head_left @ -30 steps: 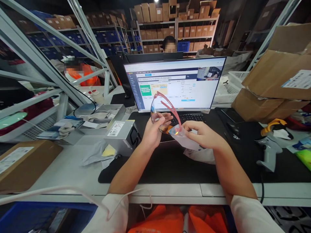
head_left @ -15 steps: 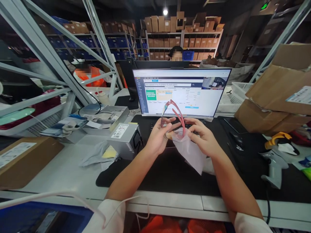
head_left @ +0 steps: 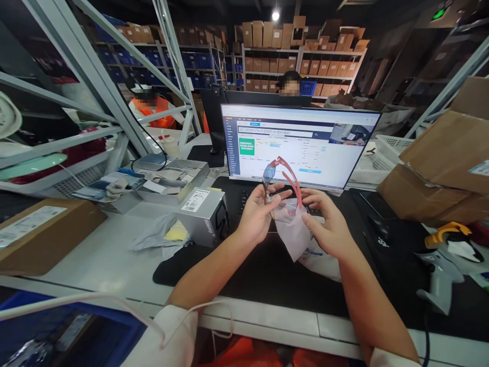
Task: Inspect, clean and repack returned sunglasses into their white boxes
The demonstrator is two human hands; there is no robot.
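A pair of sunglasses point(head_left: 296, 184) with red temples and a blue-tinted lens is held up in front of the monitor. My left hand point(head_left: 256, 214) is closed on the lens side, thumb pressed against the fingers. Thin white wrapping point(head_left: 293, 235), perhaps a soft sleeve, hangs from the lower part of the glasses. My right hand point(head_left: 324, 221) pinches this wrapping beside a red temple tip. Below the right hand lies a white pouch point(head_left: 323, 262) with a blue cord on the black desk mat point(head_left: 263, 275). Part of the lenses is hidden by the wrapping and fingers.
A grey box point(head_left: 202, 216) stands left of my hands, near crumpled plastic bags point(head_left: 156, 237). The lit monitor point(head_left: 290, 145) is behind them. On the right are a mouse point(head_left: 378, 228), a barcode scanner point(head_left: 439, 280) and stacked cartons point(head_left: 435, 153). Two people sit beyond the desk.
The view has shifted, so the scene sits further right. The wrapping has moved up around the glasses' lower part. The white pouch with the blue cord shows more now.
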